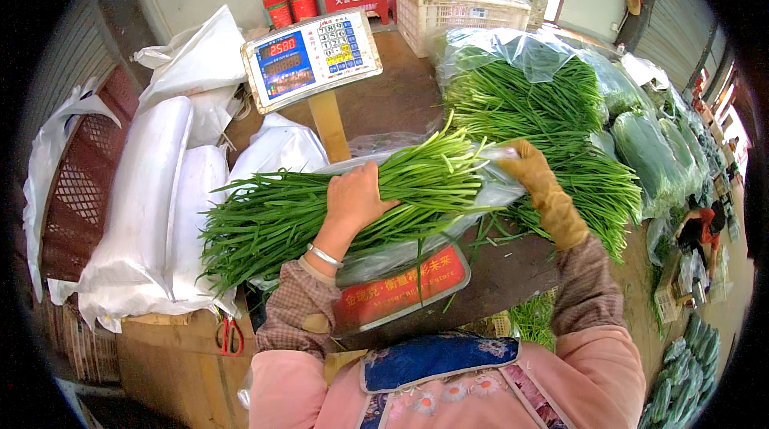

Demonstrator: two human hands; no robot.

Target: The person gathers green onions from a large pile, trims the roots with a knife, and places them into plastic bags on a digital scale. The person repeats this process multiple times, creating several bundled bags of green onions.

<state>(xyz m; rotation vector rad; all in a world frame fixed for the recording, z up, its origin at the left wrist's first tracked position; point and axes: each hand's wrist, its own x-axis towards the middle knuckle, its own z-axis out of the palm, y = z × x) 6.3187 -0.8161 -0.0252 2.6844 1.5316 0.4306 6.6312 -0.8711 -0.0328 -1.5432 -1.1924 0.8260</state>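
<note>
A thick bundle of garlic chives lies across a digital weighing scale's red platform, green tips to the left and pale cut ends to the right. My left hand, bare with a metal bangle at the wrist, grips the bundle's middle from above. Under and behind the chives spreads a clear plastic bag. At the bundle's right end, my right hand, in a tan glove, pinches the bag's edge. The scale's display stands behind on a post, its digits lit.
A large heap of chives sits to the right, partly under plastic, with bagged greens beyond. White sacks line the left. Red-handled scissors hang at the front edge. A plastic crate stands behind; another person bends at far right.
</note>
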